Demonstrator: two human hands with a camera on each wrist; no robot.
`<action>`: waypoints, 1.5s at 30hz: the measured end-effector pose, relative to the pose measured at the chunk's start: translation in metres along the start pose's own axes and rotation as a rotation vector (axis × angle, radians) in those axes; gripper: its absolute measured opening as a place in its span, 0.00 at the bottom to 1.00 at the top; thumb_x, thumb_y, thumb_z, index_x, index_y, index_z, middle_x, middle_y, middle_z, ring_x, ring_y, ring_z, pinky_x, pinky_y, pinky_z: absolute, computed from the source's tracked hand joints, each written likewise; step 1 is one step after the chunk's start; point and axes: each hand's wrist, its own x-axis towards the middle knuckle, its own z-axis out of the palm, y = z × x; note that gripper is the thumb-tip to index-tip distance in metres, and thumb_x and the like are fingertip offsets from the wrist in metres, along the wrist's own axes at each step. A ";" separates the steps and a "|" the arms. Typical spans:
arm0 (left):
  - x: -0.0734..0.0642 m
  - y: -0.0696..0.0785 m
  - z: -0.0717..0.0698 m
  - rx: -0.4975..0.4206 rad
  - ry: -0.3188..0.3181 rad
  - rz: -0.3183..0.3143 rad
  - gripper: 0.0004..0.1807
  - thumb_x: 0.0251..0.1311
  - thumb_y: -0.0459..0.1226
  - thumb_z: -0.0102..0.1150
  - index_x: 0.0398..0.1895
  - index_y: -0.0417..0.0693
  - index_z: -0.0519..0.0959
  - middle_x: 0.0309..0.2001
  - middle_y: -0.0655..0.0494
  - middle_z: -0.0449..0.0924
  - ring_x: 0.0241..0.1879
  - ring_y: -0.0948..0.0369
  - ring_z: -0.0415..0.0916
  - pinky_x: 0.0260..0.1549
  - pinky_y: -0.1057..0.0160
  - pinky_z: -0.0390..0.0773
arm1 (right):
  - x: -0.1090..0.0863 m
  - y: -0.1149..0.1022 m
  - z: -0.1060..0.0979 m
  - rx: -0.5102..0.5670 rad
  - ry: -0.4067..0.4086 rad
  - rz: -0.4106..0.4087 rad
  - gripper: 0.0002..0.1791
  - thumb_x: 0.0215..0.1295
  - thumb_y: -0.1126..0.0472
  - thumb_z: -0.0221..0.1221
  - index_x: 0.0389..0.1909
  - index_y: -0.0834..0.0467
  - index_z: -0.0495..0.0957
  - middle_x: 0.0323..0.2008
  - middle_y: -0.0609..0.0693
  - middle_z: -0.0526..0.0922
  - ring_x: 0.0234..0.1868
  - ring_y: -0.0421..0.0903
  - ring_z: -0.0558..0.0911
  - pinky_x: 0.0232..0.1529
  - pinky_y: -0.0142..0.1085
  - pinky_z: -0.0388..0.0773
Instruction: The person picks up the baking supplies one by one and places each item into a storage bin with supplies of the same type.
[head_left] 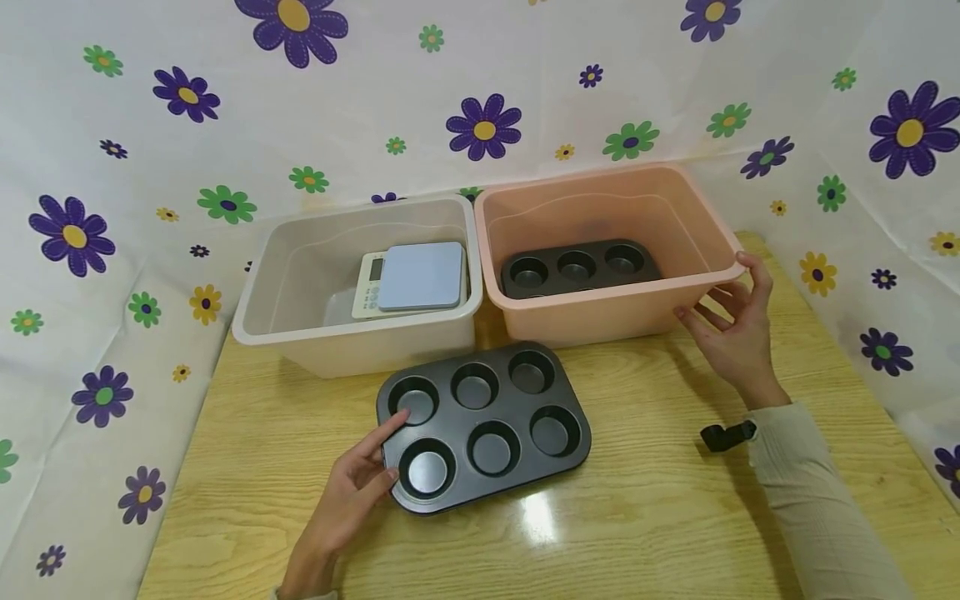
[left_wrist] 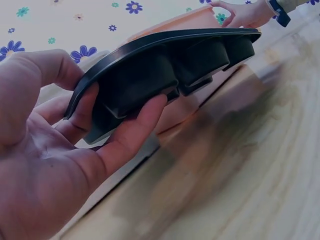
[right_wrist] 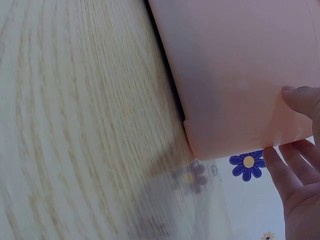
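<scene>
In the head view my left hand [head_left: 348, 492] grips the left edge of a dark six-cup muffin pan [head_left: 460, 429]. The left wrist view shows the pan's underside [left_wrist: 140, 80] tilted above the table, with fingers of my left hand [left_wrist: 65, 135] curled beneath it. My right hand [head_left: 735, 325] holds the front right corner of a pink plastic bin [head_left: 592, 317], one fingertip at the rim. From the right wrist, the thumb of that hand [right_wrist: 300, 175] presses the bin's wall [right_wrist: 240, 80] while other fingers lie round the corner. A second dark muffin pan [head_left: 600, 275] lies inside the pink bin.
Left of the pink bin stands a cream bin [head_left: 360, 337] containing a kitchen scale [head_left: 420, 279] with a pale blue top. Both bins stand toward the back of the wooden table [head_left: 630, 500], before a flower-print cloth [head_left: 360, 100]. A black strap hangs by my right wrist.
</scene>
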 end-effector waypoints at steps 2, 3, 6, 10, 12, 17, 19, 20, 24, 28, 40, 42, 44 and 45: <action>0.000 0.003 0.000 -0.040 -0.027 0.019 0.38 0.69 0.15 0.48 0.83 0.32 0.62 0.63 0.54 0.88 0.63 0.64 0.84 0.60 0.69 0.85 | 0.000 0.000 0.000 -0.008 0.001 0.004 0.56 0.63 0.79 0.69 0.84 0.46 0.52 0.67 0.46 0.77 0.63 0.36 0.83 0.59 0.21 0.82; 0.000 0.005 0.000 -0.054 -0.034 0.024 0.37 0.69 0.15 0.47 0.83 0.33 0.62 0.64 0.55 0.88 0.64 0.63 0.84 0.61 0.67 0.85 | 0.000 0.000 0.000 -0.014 0.002 0.006 0.56 0.64 0.79 0.69 0.84 0.45 0.52 0.67 0.45 0.76 0.63 0.36 0.83 0.59 0.21 0.82; 0.000 0.010 0.001 -0.097 -0.053 0.042 0.34 0.68 0.13 0.46 0.78 0.35 0.64 0.62 0.52 0.89 0.60 0.61 0.86 0.56 0.65 0.89 | 0.000 -0.001 -0.001 -0.034 -0.001 0.009 0.56 0.64 0.78 0.70 0.84 0.46 0.51 0.66 0.43 0.76 0.62 0.35 0.83 0.59 0.21 0.82; 0.001 0.015 0.004 -0.128 -0.067 0.070 0.31 0.67 0.12 0.44 0.70 0.42 0.66 0.56 0.53 0.90 0.51 0.63 0.88 0.45 0.65 0.91 | 0.000 -0.001 -0.001 -0.038 -0.002 0.013 0.56 0.64 0.78 0.70 0.84 0.45 0.51 0.67 0.43 0.76 0.63 0.35 0.83 0.59 0.22 0.83; 0.001 0.017 0.006 -0.125 -0.064 0.095 0.29 0.65 0.11 0.44 0.65 0.40 0.67 0.52 0.55 0.90 0.47 0.65 0.88 0.42 0.66 0.90 | 0.000 -0.001 -0.001 -0.036 -0.001 0.016 0.56 0.64 0.78 0.70 0.84 0.45 0.51 0.67 0.43 0.76 0.63 0.35 0.83 0.59 0.22 0.83; 0.004 0.019 0.010 -0.067 -0.004 0.151 0.21 0.54 0.08 0.43 0.49 0.28 0.63 0.37 0.65 0.84 0.36 0.72 0.80 0.31 0.73 0.83 | 0.001 -0.002 -0.002 -0.049 0.001 0.020 0.55 0.65 0.77 0.71 0.84 0.45 0.51 0.68 0.43 0.76 0.62 0.34 0.82 0.58 0.22 0.83; 0.005 0.021 0.011 -0.055 0.023 0.153 0.19 0.51 0.08 0.44 0.45 0.28 0.62 0.34 0.67 0.81 0.33 0.73 0.79 0.27 0.74 0.82 | 0.001 -0.002 -0.002 -0.043 0.002 0.021 0.55 0.64 0.77 0.71 0.83 0.46 0.52 0.68 0.44 0.76 0.62 0.34 0.83 0.58 0.21 0.83; 0.006 0.022 0.012 -0.056 0.034 0.154 0.19 0.51 0.08 0.44 0.44 0.27 0.62 0.33 0.67 0.81 0.32 0.73 0.79 0.26 0.74 0.83 | 0.001 -0.002 -0.002 -0.041 0.002 0.022 0.55 0.64 0.77 0.71 0.83 0.46 0.52 0.67 0.44 0.76 0.62 0.34 0.83 0.58 0.21 0.83; 0.009 0.027 0.012 -0.072 0.062 0.176 0.18 0.51 0.08 0.44 0.42 0.27 0.62 0.33 0.65 0.82 0.32 0.71 0.81 0.24 0.71 0.86 | 0.001 -0.001 -0.002 -0.031 0.002 0.018 0.55 0.64 0.78 0.70 0.83 0.46 0.52 0.67 0.45 0.77 0.62 0.34 0.83 0.58 0.21 0.82; 0.011 0.031 0.011 -0.062 0.071 0.191 0.18 0.50 0.08 0.45 0.42 0.28 0.64 0.33 0.66 0.81 0.32 0.72 0.80 0.24 0.72 0.84 | 0.001 0.000 -0.002 -0.027 0.002 0.011 0.55 0.64 0.78 0.70 0.83 0.47 0.52 0.66 0.45 0.77 0.62 0.34 0.83 0.58 0.21 0.83; 0.015 0.042 0.010 -0.053 0.017 0.270 0.19 0.45 0.07 0.44 0.40 0.27 0.64 0.36 0.68 0.79 0.35 0.73 0.77 0.25 0.74 0.82 | 0.001 0.001 -0.002 -0.025 0.000 0.005 0.55 0.64 0.78 0.70 0.84 0.46 0.51 0.67 0.47 0.77 0.62 0.35 0.83 0.59 0.22 0.83; 0.016 0.044 0.010 -0.071 0.007 0.289 0.19 0.45 0.06 0.43 0.40 0.26 0.64 0.37 0.66 0.79 0.35 0.71 0.77 0.27 0.74 0.83 | 0.001 0.001 -0.002 -0.017 0.002 0.007 0.55 0.64 0.78 0.70 0.84 0.46 0.52 0.67 0.47 0.77 0.62 0.35 0.83 0.58 0.22 0.83; 0.017 0.047 0.011 -0.083 0.000 0.303 0.19 0.45 0.07 0.43 0.40 0.25 0.64 0.39 0.65 0.79 0.37 0.70 0.78 0.29 0.74 0.84 | 0.001 0.001 -0.002 -0.014 0.003 0.008 0.56 0.64 0.78 0.70 0.84 0.46 0.52 0.67 0.47 0.77 0.62 0.35 0.83 0.58 0.22 0.83; 0.017 0.048 0.011 -0.088 -0.002 0.305 0.18 0.45 0.07 0.43 0.40 0.25 0.64 0.40 0.65 0.79 0.37 0.70 0.78 0.31 0.75 0.85 | 0.000 0.002 -0.002 -0.016 0.003 0.008 0.56 0.64 0.78 0.70 0.84 0.46 0.52 0.67 0.47 0.77 0.62 0.35 0.83 0.59 0.22 0.83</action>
